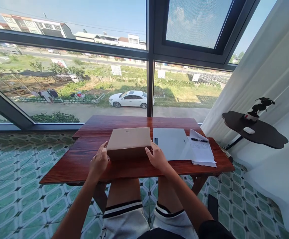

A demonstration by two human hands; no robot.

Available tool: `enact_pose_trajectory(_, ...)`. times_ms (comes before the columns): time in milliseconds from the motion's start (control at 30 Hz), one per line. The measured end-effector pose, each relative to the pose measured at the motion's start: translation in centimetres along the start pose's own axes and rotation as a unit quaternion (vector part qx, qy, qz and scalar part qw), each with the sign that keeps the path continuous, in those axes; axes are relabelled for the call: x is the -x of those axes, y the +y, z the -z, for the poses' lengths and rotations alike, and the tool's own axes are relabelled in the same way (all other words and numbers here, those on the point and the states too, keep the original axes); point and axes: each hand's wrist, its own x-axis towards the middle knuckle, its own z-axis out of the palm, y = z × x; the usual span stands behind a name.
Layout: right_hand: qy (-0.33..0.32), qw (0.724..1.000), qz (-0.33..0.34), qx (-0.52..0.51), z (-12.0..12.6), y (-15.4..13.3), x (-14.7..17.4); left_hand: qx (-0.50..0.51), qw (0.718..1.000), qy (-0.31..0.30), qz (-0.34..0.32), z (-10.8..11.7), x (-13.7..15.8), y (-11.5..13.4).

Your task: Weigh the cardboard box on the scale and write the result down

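- 2 bare hands hold a closed brown cardboard box (128, 142) between them; it sits on a glossy reddish-brown wooden table (72, 166), in front of the seated person.
- The left hand (99, 161) is clamped on the box's left side, near its front corner.
- The right hand (157, 156) is clamped on the right side, at the front corner, with its fingers bent around the edge.
- Just right of the box lies a closed silver laptop (173, 144).
- Beside the laptop, handwritten papers (202, 154) lie with 1 black pen (199, 140) on top.
- Farther right, a dark side table (271, 137) bears a small potted plant (261, 105) and a white object (249, 130) too small to identify.
- Beyond the window, 1 white car (129, 99) is parked outside.
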Motion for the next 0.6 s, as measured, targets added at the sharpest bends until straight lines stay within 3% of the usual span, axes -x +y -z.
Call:
enact_pose_trajectory(100,0.008,1.0,0.001,-0.019,0.05,-0.22,-0.09,0.031,0.999,-0.002,0.022,-0.04,-0.09,0.02)
enact_pose_trajectory(600,0.008,1.0,-0.008,-0.019,-0.45,0.09,-0.24,0.05,0.999,-0.01,-0.006,-0.46,-0.76,-0.89)
